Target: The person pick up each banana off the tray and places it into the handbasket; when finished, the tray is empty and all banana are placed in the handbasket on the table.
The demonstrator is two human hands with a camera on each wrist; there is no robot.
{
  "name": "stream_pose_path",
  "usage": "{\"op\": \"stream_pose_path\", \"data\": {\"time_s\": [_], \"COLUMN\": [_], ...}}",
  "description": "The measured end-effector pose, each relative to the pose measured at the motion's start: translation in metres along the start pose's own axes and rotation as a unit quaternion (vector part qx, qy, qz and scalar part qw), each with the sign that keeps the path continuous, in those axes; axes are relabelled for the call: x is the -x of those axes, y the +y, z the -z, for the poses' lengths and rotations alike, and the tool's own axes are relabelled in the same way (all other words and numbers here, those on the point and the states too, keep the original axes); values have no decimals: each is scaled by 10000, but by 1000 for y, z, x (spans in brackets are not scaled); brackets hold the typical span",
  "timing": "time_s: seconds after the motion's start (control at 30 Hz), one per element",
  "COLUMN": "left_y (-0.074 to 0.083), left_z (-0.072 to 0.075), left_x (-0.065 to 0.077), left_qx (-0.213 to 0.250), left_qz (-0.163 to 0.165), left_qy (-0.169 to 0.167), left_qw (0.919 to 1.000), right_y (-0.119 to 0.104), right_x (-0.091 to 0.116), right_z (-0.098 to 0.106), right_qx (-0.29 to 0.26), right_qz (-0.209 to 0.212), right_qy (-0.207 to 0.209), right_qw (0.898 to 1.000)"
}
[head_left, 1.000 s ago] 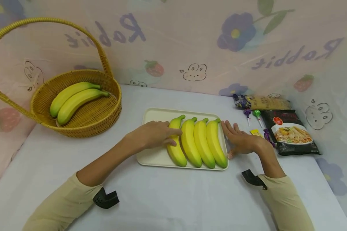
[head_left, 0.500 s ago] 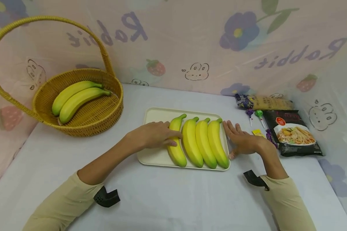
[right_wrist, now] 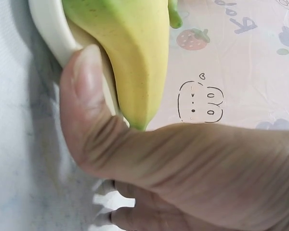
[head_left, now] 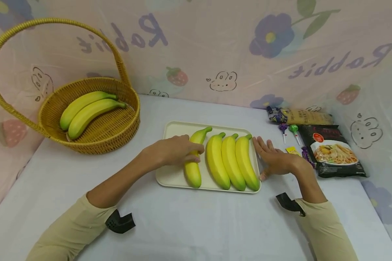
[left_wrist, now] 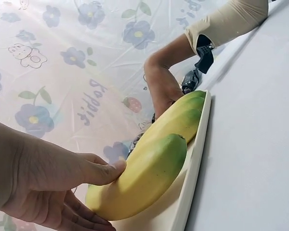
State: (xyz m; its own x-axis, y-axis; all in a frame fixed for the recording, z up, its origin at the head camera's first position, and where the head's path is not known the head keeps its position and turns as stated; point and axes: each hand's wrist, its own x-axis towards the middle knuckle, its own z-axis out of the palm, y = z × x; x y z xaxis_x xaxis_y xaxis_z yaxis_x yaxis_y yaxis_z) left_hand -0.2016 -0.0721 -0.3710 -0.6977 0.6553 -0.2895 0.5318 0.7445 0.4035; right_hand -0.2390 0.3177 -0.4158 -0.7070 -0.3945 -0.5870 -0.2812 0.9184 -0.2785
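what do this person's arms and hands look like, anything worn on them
The left sleeve and right sleeve are plain beige, ending partway down the forearm. An angled black piece sits at each cuff, left piece and right piece. The left hand and right hand wear no gloves.

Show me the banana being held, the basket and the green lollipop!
Held banana (left_wrist: pixel 143 175): left wrist view, its yellow middle.
Basket (head_left: pixel 107 125): head view, its bare floor.
Green lollipop (head_left: pixel 293 128): head view, its round top.
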Motion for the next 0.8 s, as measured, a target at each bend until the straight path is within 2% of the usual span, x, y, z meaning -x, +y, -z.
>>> {"op": "stream_pose_path", "data": {"time_s": [0.1,0.23,0.4,0.57,0.8], "left_y": [-1,-2,-1,1,2], "left_z": [2,5,9,11,16], "left_x": [1,2,2,5,9], "left_qx": [45,-2,-76,46,264], "left_qz": [29,-45,-36,49,31], "left_qy": [158,588,1044,1490,1841], "left_qw": [9999,9983,9945,9888,9825], "right_y": [2,1,3,2,0], "right_x": [-1,-1,-1,-1,1], "right_z": [-1,-1,0,1,1], "right_qx": [-32,-45,-33,-41,-47], "right_qz": [-37,-48,-44,-5,1], "right_qy": [-37,-35,-3,5,1], "right_qw": [10000,10000,10000,10000,10000]}}
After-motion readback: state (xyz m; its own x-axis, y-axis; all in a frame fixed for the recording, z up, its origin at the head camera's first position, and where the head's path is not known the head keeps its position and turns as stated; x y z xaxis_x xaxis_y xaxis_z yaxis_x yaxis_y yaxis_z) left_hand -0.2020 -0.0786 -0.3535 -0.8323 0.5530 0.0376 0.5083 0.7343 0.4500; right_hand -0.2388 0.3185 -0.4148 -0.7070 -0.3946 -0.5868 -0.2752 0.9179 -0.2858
